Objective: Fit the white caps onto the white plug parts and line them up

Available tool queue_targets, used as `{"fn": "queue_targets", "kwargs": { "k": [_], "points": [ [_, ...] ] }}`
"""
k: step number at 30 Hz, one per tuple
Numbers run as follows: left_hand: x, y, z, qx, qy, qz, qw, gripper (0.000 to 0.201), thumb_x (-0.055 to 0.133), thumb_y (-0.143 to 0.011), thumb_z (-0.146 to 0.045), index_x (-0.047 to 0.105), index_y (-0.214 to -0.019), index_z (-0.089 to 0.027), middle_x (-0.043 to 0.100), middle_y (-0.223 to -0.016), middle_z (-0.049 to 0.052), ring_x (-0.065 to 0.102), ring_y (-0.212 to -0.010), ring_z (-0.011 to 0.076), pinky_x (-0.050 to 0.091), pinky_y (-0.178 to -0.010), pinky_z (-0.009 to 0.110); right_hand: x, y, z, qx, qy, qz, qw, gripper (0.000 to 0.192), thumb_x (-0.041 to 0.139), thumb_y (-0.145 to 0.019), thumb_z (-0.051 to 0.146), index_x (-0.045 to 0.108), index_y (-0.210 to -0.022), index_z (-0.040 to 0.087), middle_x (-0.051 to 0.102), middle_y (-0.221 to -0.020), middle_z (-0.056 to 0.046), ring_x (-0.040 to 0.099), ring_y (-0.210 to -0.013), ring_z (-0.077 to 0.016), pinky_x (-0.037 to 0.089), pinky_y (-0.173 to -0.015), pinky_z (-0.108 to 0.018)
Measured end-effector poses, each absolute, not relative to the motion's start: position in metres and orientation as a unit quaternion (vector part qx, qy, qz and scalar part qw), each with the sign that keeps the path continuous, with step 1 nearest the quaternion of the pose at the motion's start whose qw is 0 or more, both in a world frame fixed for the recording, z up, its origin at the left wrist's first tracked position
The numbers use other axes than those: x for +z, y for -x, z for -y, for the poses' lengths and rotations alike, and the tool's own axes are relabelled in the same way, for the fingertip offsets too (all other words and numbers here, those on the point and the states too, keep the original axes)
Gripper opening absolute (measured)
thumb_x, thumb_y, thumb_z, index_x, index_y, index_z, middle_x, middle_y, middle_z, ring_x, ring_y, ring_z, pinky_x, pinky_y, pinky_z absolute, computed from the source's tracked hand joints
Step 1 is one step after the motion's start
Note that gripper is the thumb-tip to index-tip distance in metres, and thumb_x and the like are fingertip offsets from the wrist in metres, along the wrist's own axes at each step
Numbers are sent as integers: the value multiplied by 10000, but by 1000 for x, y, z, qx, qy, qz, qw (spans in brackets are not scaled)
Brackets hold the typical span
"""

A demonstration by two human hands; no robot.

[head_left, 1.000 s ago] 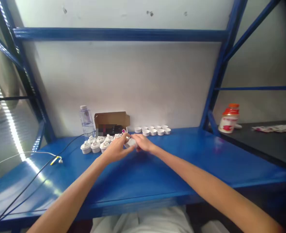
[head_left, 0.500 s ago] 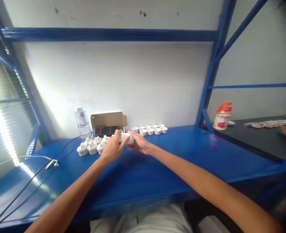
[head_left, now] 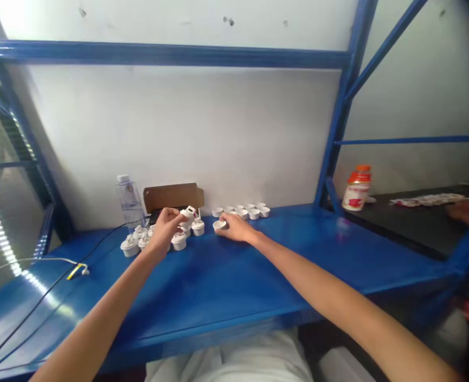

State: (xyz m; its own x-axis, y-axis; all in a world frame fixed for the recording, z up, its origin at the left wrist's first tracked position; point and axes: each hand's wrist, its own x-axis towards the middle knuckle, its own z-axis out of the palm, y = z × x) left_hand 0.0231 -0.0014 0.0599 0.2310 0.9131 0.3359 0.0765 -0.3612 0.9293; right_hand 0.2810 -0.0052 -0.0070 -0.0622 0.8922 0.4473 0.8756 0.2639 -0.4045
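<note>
My left hand [head_left: 166, 229] pinches a small white plastic part with a dark opening [head_left: 189, 212], raised over a group of lidded white cups [head_left: 130, 246]. Small fittings stick up from the tops of those cups, and my hand hides some of them. To the right, the fingers of my right hand [head_left: 236, 228] are closed on a small round white cup [head_left: 219, 225], its open top facing up. Just behind that hand stand rows of similar open white cups [head_left: 253, 213]; a few are partly hidden by it.
An open cardboard box [head_left: 171, 197] and a clear bottle [head_left: 129, 201] stand at the back of the blue table [head_left: 226, 286]. Cables [head_left: 55, 284] run across the left side. On a dark side table, an orange-capped bottle [head_left: 357, 190] stands near another person's hand [head_left: 467, 211].
My hands have come apart: the left went left with the white plastic part, the right holds a separate white cup. More lidded cups now show between them.
</note>
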Motion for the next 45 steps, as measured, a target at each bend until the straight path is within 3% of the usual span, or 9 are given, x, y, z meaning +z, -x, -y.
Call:
{"fn": "queue_targets", "kwargs": {
  "k": [6,8,13,20,26,32,35,39,45],
  "points": [
    [60,-27,9,470,-686,-395,390,436,743,-634,-319,563,-1012,-200,620,-1044,38,615,-905,205,474,-739,301,-10,-277,0,-29,595,722,352,511,713,-773,341,560,-1240,199,605,-1276,-109,590,-1128,-248,448,-898,-327],
    [61,-28,12,462,-690,-387,402,432,740,-644,-320,559,-1019,-204,618,-1060,40,626,-890,202,486,-729,300,-6,-273,2,-50,596,708,375,470,712,-765,328,579,-1196,200,632,-1221,-91,611,-1070,-232,457,-864,-312],
    [58,-27,10,443,-697,-379,418,473,753,-647,-337,552,-1054,-203,628,-1063,39,650,-867,197,499,-734,305,-1,-263,7,-12,596,717,363,118,633,-839,317,652,-859,202,680,-762,-8,629,-720,-167,442,-682,-263],
    [55,-25,4,416,-714,-396,401,439,690,-679,-327,647,-1086,-169,689,-1058,61,644,-949,237,463,-759,310,-15,-264,0,17,582,746,323,227,695,-799,303,708,-998,194,726,-1008,-74,659,-919,-222,480,-799,-306],
    [63,-27,14,369,-737,-393,409,403,683,-660,-323,691,-1037,-184,720,-979,40,660,-946,249,458,-733,294,-23,-272,-9,51,554,769,314,288,690,-823,343,704,-1051,168,692,-1111,-108,659,-903,-225,498,-802,-326],
    [63,-27,15,354,-758,-400,375,378,674,-681,-355,671,-1028,-204,709,-1004,34,662,-935,233,466,-704,282,-24,-274,-10,47,540,778,317,256,688,-837,334,707,-1033,171,707,-1014,-84,657,-895,-217,490,-795,-314],
    [61,-24,10,343,-788,-403,315,416,670,-709,-415,630,-1065,-204,704,-1006,42,663,-893,227,473,-686,285,-24,-275,-10,38,541,772,332,280,712,-818,299,694,-1063,164,699,-1030,-88,656,-876,-203,495,-793,-312],
    [52,-22,4,276,-872,-385,122,425,653,-742,-476,612,-1066,-204,709,-975,67,660,-862,253,467,-731,325,-26,-277,-10,46,561,755,335,359,716,-816,281,666,-1148,155,688,-1076,-105,666,-846,-197,512,-793,-320],
    [41,-21,2,173,-912,-361,-91,332,637,-786,-443,643,-1036,-224,661,-1186,124,530,-1185,360,387,-972,498,-22,-272,-4,67,543,768,334,365,682,-827,232,656,-1187,178,699,-1128,-97,680,-899,-208,526,-837,-340]
  ]
}}
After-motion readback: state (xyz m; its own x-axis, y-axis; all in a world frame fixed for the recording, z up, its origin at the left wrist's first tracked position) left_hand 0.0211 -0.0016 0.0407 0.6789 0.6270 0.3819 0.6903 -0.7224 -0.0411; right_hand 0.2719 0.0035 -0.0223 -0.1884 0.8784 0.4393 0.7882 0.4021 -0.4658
